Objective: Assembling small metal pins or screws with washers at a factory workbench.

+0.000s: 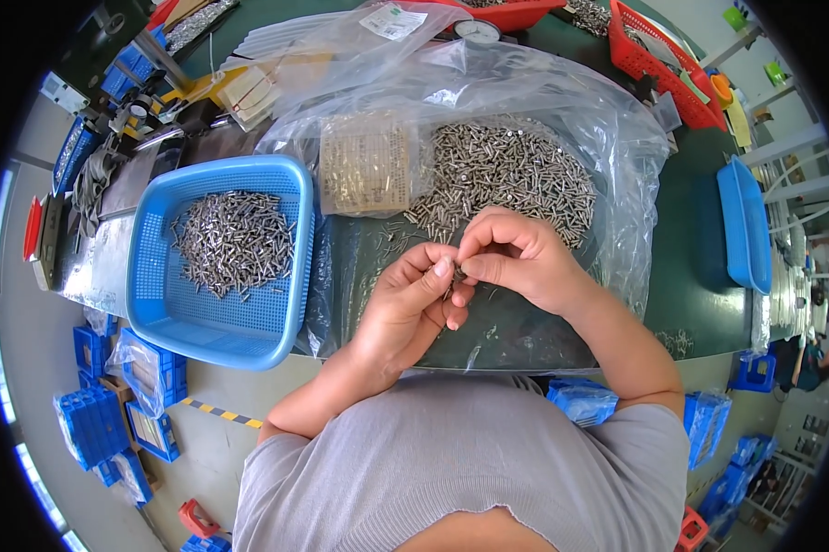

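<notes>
My left hand (412, 299) and my right hand (518, 255) meet over the near side of the table. Between the fingertips of both hands are small metal pins (457, 273), partly covered by the fingers. Just beyond the hands, a large heap of short metal pins (514, 175) lies on a clear plastic bag (631, 184). More pins (233, 241) fill part of a blue perforated basket (290, 313) to the left. A brown paper sheet with writing (366, 170) lies under plastic, left of the heap.
Red baskets (658, 69) stand along the far edge, and a blue tray (744, 225) is at the right. A round dial gauge (478, 30) sits at the back. Metal fixtures (152, 60) stand far left. Blue crates (92, 423) are on the floor.
</notes>
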`<state>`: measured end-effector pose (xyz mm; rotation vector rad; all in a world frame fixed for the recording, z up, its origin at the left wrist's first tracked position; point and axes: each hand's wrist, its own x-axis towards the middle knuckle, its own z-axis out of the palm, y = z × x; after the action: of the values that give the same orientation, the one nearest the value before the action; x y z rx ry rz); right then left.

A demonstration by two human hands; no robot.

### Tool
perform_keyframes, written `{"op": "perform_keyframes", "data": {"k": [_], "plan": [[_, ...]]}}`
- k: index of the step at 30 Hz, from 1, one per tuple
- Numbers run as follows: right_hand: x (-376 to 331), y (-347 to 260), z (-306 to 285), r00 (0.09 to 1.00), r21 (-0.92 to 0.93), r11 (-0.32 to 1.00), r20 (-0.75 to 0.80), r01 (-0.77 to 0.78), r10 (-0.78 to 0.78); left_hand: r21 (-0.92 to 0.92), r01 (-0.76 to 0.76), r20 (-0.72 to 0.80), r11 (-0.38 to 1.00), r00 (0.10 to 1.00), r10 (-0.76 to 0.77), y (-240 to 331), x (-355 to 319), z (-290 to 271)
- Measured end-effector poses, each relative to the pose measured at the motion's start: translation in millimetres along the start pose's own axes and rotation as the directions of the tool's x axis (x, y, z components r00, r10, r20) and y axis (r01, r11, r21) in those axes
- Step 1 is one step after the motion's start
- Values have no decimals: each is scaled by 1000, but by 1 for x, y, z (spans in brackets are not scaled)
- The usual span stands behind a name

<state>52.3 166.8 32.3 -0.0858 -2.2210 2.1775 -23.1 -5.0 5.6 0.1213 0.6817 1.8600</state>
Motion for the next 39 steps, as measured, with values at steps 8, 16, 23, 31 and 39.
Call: {"op": "perform_keyframes", "data": {"k": [8, 16, 23, 31, 39], "plan": [[0, -12, 4, 977, -395, 896, 16, 201, -212, -18, 42, 32, 999, 999, -42, 0, -1, -2], [-4, -15, -4, 948, -460, 835, 54, 301, -313, 17, -13, 19, 1000, 1000, 13, -4, 0, -3], [-6, -13, -30, 967, -806, 575, -18, 137, -256, -29, -43, 9, 999, 999, 43, -1, 1, -3], [0, 2, -21, 960, -902, 406, 30, 146, -277, -20, -35, 9, 999, 999, 36, 0, 0, 0], [-5, -22, -11, 998, -361, 932, -33, 33, -48, -15, -5, 28, 1000, 1000, 6, 1, -2, -2]]}}
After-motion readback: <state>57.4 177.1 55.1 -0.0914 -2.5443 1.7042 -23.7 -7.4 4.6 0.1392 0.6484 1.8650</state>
